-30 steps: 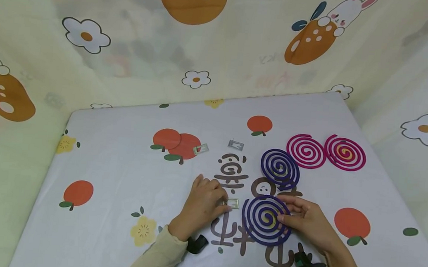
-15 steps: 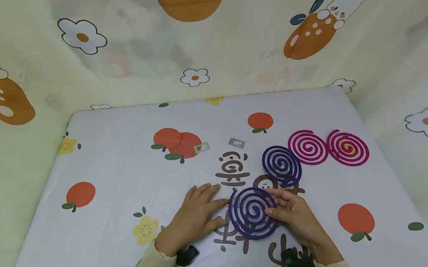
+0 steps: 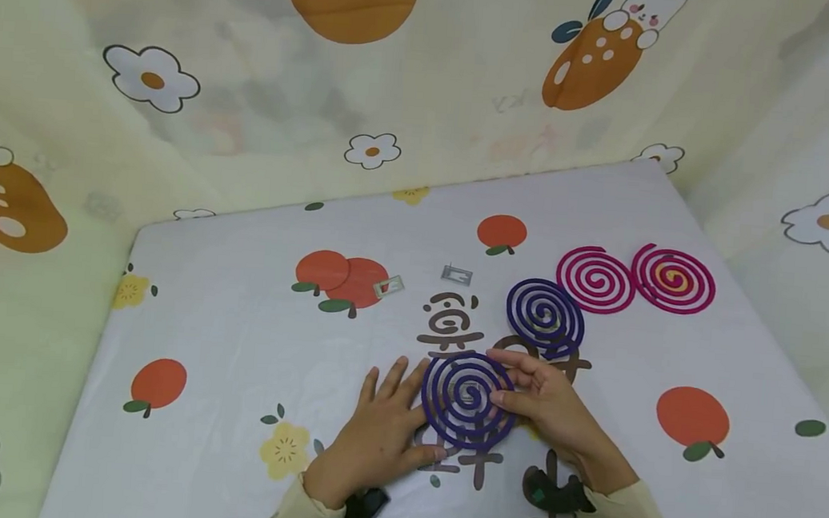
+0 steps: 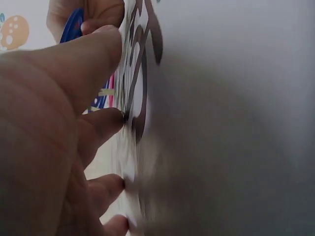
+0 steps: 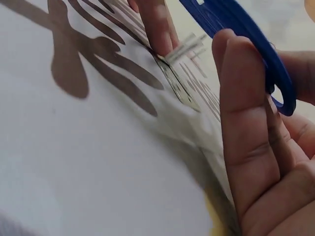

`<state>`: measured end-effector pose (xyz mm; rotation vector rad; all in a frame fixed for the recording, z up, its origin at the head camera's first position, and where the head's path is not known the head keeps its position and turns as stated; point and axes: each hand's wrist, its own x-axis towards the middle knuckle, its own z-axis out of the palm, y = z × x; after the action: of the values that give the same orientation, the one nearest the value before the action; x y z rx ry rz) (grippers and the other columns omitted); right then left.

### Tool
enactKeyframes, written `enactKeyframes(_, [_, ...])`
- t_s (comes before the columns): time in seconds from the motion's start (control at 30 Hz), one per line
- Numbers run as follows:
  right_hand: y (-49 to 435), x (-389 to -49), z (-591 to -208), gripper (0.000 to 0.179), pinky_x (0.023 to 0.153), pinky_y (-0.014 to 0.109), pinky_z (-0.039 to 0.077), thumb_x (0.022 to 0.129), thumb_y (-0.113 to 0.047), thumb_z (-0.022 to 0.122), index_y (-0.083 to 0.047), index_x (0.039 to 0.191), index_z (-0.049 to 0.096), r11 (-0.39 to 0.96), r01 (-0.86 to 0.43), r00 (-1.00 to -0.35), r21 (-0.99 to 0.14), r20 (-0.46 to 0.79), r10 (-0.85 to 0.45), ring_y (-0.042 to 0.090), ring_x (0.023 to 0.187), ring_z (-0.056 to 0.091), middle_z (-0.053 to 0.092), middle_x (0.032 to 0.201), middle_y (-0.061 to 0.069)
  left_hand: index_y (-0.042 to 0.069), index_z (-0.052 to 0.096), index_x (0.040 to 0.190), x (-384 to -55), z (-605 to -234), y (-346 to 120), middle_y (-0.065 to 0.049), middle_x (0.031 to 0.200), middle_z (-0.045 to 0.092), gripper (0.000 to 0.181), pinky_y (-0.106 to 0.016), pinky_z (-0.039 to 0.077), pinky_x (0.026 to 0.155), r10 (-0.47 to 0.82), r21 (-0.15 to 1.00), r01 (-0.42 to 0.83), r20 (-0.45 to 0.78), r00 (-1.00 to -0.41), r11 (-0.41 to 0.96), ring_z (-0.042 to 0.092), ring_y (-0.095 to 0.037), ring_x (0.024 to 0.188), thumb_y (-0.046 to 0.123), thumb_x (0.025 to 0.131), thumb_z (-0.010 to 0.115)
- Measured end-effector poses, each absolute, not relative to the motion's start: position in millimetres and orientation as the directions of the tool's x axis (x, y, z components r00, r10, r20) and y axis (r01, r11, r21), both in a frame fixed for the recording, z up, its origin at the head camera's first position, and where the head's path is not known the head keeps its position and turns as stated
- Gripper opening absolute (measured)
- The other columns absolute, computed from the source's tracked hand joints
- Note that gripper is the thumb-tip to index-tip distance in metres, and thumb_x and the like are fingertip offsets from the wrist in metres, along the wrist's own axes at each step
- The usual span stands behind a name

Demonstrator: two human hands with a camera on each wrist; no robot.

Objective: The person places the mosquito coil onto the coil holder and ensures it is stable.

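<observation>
Nearest to me, at the bottom of the head view, lie the left wrist strap [image 3: 366, 507] and the right wrist strap [image 3: 555, 494]. Just above, left of centre, the left hand [image 3: 377, 433] is spread wide, fingers extended on the printed cloth [image 3: 216, 406]; in the right-wrist view I take the fingertip on the small metal stand [image 5: 180, 91] to be its own. Right of centre, the right hand [image 3: 545, 396] pinches the near blue coil [image 3: 473, 396] between thumb and finger.

I judge this coil light, stiff and brittle, its surface unlikely to slip; its thin turns could snap if bent. The outer turns at the rim offer the best hold, under a light pinch.

The coil sits low at centre between the hands: its right rim in the right hand's grip, its left rim overlapping the left fingertips as I look down. The wrist views show it tilted and raised; the stand lies beneath, and I cannot tell whether they touch.

Beyond, right of centre, I find the far blue coil [image 3: 544, 316], then the left pink coil [image 3: 598, 281] and right pink coil [image 3: 671, 279], side by side. Above centre rest a second stand [image 3: 382, 290] and third stand [image 3: 449, 275]. The printed curtain [image 3: 455, 93] fills the top.
</observation>
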<state>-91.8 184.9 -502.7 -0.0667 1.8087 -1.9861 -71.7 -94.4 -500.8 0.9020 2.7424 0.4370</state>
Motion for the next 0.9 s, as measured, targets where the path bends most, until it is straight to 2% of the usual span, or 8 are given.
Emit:
enactKeyframes(0.1, [181, -93, -503, 0.065, 0.091, 0.039, 0.06, 0.097, 0.0, 0.069, 0.007, 0.154, 0.04, -0.069, 0.303, -0.887, -0.95, -0.255, -0.384, 0.021, 0.113, 0.072, 0.063, 0.136, 0.028, 0.038, 0.037, 0.162, -68, -503, -92, -0.009, 0.174, 0.019, 0.081, -0.073, 0.014, 0.12, 0.608, 0.343, 0.541, -0.122, -0.785, 0.768, 0.011, -0.043, 0.159, 0.073, 0.093, 0.057])
enactKeyframes(0.27, [175, -93, -503, 0.065, 0.086, 0.041, 0.062, 0.096, 0.003, 0.068, 0.009, 0.153, 0.038, -0.089, 0.313, -0.887, -0.946, -0.257, -0.384, 0.021, 0.104, 0.074, 0.067, 0.123, 0.024, 0.036, 0.028, 0.165, -63, -502, -88, -0.01, 0.174, 0.018, 0.087, -0.073, 0.015, 0.119, 0.603, 0.304, 0.548, -0.124, -0.788, 0.779, 0.01, -0.045, 0.159, 0.077, 0.092, 0.053])
enactKeyframes(0.4, [172, -93, -504, 0.065, 0.083, 0.039, 0.063, 0.095, 0.005, 0.068, 0.009, 0.152, 0.039, -0.087, 0.318, -0.893, -0.944, -0.267, -0.364, 0.02, 0.101, 0.073, 0.068, 0.115, 0.02, 0.033, 0.024, 0.167, -59, -502, -85, -0.01, 0.174, 0.019, 0.092, -0.074, 0.016, 0.119, 0.596, 0.281, 0.549, -0.119, -0.794, 0.787, 0.011, -0.046, 0.159, 0.076, 0.092, 0.056])
enactKeyframes(0.63, [169, -93, -504, 0.067, 0.083, 0.037, 0.063, 0.093, 0.005, 0.07, 0.006, 0.153, 0.041, -0.038, 0.296, -0.896, -0.954, -0.264, -0.356, 0.021, 0.1, 0.073, 0.068, 0.118, 0.024, 0.029, 0.025, 0.167, -55, -504, -81, -0.011, 0.172, 0.025, 0.097, -0.073, 0.022, 0.117, 0.587, 0.243, 0.554, -0.087, -0.805, 0.796, 0.017, -0.045, 0.158, 0.074, 0.09, 0.061])
enactKeyframes(0.9, [162, -92, -501, 0.062, 0.08, 0.035, 0.063, 0.092, -0.001, 0.075, 0.004, 0.147, 0.049, 0.025, 0.302, -0.914, -0.953, -0.297, -0.276, 0.023, 0.097, 0.073, 0.072, 0.111, 0.023, 0.026, 0.022, 0.168, -51, -502, -78, -0.012, 0.172, 0.025, 0.1, -0.073, 0.024, 0.116, 0.573, 0.251, 0.54, -0.082, -0.815, 0.804, 0.019, -0.044, 0.157, 0.073, 0.089, 0.063])
